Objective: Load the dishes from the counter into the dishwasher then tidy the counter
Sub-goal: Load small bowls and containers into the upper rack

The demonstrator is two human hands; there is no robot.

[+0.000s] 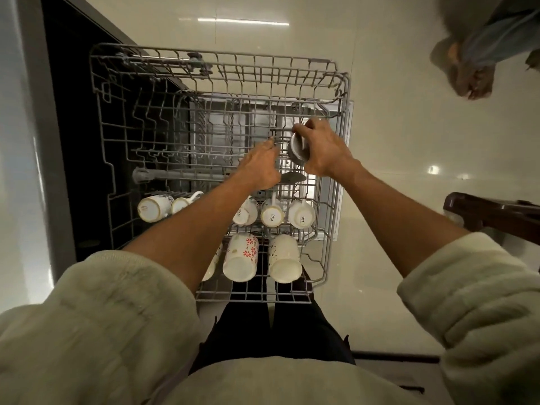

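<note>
The grey wire upper rack [336,159] of the dishwasher is pulled out below me. My right hand [321,150] grips a small steel cup [296,150], tilted on its side over the rack's right middle. My left hand [260,168] is just left of it, its fingertips pinching a rack wire. Several white cups [271,213] lie in a row near the rack's front. Below them lie a flowered mug [241,257] and a plain white mug [285,258], bases toward me. A steel spoon-like piece [293,177] shows between my wrists.
The dark dishwasher cavity [76,141] lies to the left, beside a grey cabinet front [32,159]. Glossy pale floor tiles [394,147] surround the rack. Another person's feet [467,74] stand at the upper right. A dark wooden piece of furniture [491,213] juts in from the right edge.
</note>
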